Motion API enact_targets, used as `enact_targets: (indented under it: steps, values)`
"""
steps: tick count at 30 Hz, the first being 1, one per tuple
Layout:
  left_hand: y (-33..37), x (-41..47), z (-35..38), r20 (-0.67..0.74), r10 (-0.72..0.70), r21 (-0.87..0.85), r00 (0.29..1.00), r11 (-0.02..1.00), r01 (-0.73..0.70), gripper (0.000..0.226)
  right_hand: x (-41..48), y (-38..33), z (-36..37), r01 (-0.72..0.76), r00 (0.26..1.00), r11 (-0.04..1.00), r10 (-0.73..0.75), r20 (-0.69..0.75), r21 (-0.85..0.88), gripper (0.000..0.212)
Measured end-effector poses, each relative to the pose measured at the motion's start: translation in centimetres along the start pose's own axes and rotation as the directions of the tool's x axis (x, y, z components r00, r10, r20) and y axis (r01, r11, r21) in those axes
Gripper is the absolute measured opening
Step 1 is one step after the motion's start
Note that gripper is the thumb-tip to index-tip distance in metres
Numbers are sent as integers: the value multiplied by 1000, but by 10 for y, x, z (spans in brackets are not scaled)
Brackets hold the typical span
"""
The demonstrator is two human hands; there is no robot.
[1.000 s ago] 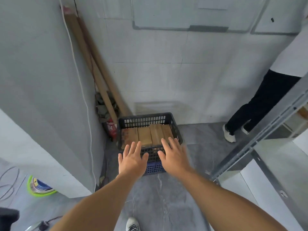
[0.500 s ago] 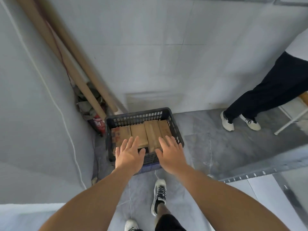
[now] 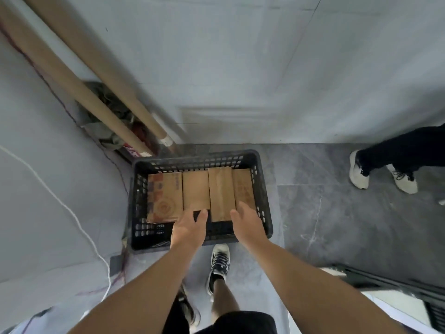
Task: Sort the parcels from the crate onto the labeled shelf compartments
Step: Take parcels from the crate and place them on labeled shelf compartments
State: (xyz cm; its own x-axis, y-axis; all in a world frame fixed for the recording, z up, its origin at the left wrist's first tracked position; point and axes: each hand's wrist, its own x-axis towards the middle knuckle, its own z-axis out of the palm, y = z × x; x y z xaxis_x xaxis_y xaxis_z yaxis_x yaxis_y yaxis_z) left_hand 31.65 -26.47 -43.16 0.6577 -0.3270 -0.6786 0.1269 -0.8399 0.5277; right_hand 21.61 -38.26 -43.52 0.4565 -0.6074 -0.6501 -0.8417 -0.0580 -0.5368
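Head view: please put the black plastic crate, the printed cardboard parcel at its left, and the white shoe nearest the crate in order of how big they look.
1. Black plastic crate
2. Printed cardboard parcel
3. White shoe, though it lies farther away, so its real size is unsure.

Bare forearms [image 3: 149,280], black shorts [image 3: 231,321], dark laced sneaker [image 3: 219,263]

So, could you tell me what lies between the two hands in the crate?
In the head view, the raised brown cardboard parcel lies between left hand and right hand.

Four parcels [image 3: 196,190], one crate [image 3: 265,201]
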Motion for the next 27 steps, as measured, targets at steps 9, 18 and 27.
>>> enact_targets:
  steps: [9, 18, 27]
  values:
    - [1, 104, 51, 71, -60, -93, 996, 994, 66, 55, 103, 21, 27, -179, 982, 977, 170, 76, 118, 55]
    - [-22, 187, 102, 265, -198, -340, 944, 897, 284, 62, 182, 59, 75, -360, 932, 895, 359, 55, 265, 48]
    - [-34, 214, 124, 384, -197, -494, 902, 782, 381, 58, 198, 63, 91, -380, 917, 824, 396, 52, 421, 52]
